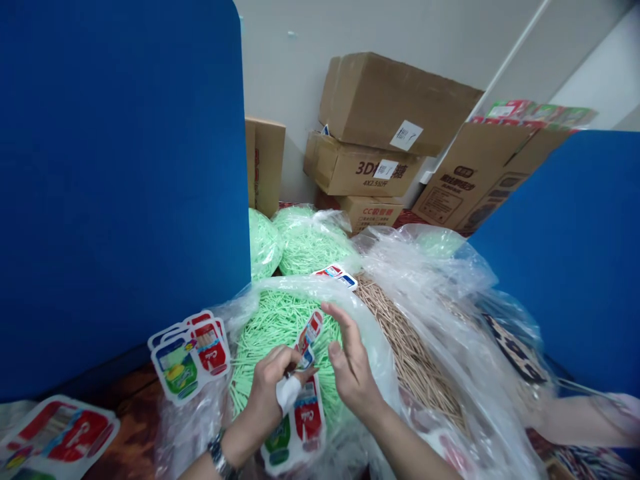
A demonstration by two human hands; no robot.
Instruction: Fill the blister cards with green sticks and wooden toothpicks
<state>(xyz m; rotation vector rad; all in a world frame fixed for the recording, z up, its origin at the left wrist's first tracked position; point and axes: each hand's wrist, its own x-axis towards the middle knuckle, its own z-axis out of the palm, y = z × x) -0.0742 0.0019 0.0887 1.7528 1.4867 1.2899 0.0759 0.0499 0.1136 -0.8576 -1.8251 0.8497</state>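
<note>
My left hand (270,383), with a metal watch on its wrist, is closed on a printed packet (310,333) with red and blue parts, seen nearly edge-on. White material (288,395) shows at its fingers; what it is I cannot tell. To the right, my right hand (353,370) is open, fingers raised and apart, close to the packet. Beneath both hands, thin light-green sticks (285,310) fill an opened clear plastic bag (370,320). Another packet (310,420), printed red and green with "Cola", lies below my left hand, partly hidden by it.
More printed packets (193,353) lie left of the bag, and another (63,437) at lower left. Brown sticks (405,347) fill a bag on the right. Cardboard boxes (390,100) stand behind. Blue panels (120,187) flank both sides. Another person's limb (580,417) enters from the right.
</note>
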